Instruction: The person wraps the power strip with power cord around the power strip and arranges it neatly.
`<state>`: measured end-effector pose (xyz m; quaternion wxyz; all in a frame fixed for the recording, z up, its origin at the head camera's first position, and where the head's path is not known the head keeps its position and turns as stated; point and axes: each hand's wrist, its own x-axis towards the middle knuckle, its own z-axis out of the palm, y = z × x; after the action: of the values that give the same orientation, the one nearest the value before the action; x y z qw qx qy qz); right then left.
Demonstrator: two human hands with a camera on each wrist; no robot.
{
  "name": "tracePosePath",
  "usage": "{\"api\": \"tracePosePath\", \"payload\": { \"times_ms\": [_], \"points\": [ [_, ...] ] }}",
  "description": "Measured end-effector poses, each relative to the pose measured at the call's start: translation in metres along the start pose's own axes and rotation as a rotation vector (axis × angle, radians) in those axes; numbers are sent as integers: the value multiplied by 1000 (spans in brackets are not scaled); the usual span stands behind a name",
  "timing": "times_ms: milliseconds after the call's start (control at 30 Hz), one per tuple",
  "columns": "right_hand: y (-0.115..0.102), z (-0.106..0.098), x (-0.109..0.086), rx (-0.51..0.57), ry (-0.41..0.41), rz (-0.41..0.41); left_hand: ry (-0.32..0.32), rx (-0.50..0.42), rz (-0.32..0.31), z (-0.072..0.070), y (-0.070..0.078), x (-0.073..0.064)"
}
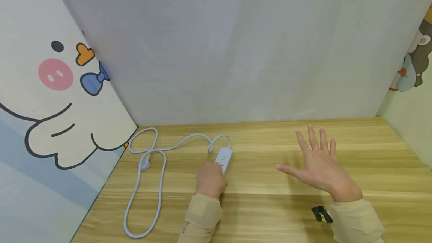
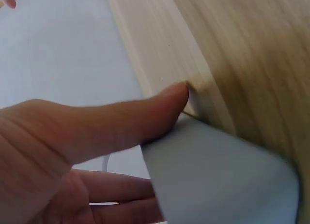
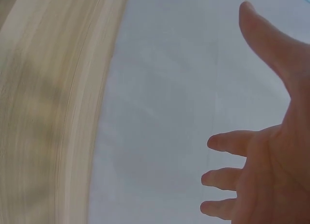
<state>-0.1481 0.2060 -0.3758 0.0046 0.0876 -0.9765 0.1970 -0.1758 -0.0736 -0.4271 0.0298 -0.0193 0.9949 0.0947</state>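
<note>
My left hand [image 1: 211,180] grips the near part of a white power strip [image 1: 223,157], covering that end in the head view. Up close in the left wrist view, the thumb [image 2: 160,112] lies along one edge of the strip's smooth white end [image 2: 223,175], with fingers curled on the other side. From the strip's far end runs a white cord [image 1: 162,183], looped on the table to the left, with its plug [image 1: 145,165] lying among the loops. Over the right side of the table, my right hand [image 1: 318,168] is spread with fingers straight, holding nothing.
The wood-grain table [image 1: 263,213] meets a pale grey curtain-like wall [image 1: 256,48] at its back edge. A cartoon-printed panel [image 1: 20,70] stands on the left, another printed panel [image 1: 405,123] on the right. A small black object [image 1: 321,214] sits by the right sleeve.
</note>
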Motion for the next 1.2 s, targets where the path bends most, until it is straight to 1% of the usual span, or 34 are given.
{"api": "tracePosePath", "payload": {
  "times_ms": [100,200,267,333,433,533,633,700,800,867,933,1000,1100,1167,1200],
  "points": [
    [1,-2,0,-1,-3,3,17,-6,22,0,-1,2],
    [1,-3,-1,-3,-6,9,62,8,48,-2,-4,3],
    [2,-5,-1,-3,-1,9,117,13,62,-8,-6,3],
    [2,-7,-1,2,-1,12,190,18,79,-16,-8,2],
    [4,-9,-1,10,-3,17,292,-23,117,-29,-13,0],
    [6,-10,-2,12,-8,24,378,-88,178,-44,-22,-5],
    [10,-11,-3,14,-9,31,475,-195,269,-61,-31,-13],
    [15,-13,-4,11,-7,38,538,-274,329,-75,-36,-22],
    [21,-14,-4,-3,-3,47,578,-400,417,-93,-40,-36],
    [25,-15,-4,-11,2,50,575,-483,486,-103,-41,-45],
    [27,-16,-4,-14,1,53,561,-575,580,-110,-40,-53],
    [27,-15,-4,-17,-1,54,537,-676,689,-115,-40,-59],
    [27,-14,-4,-14,-5,53,518,-826,847,-120,-40,-66],
    [27,-13,-4,-14,-12,52,509,-918,934,-122,-41,-68],
    [26,-13,-3,-11,-18,52,512,-954,965,-123,-42,-69]
  ]
}}
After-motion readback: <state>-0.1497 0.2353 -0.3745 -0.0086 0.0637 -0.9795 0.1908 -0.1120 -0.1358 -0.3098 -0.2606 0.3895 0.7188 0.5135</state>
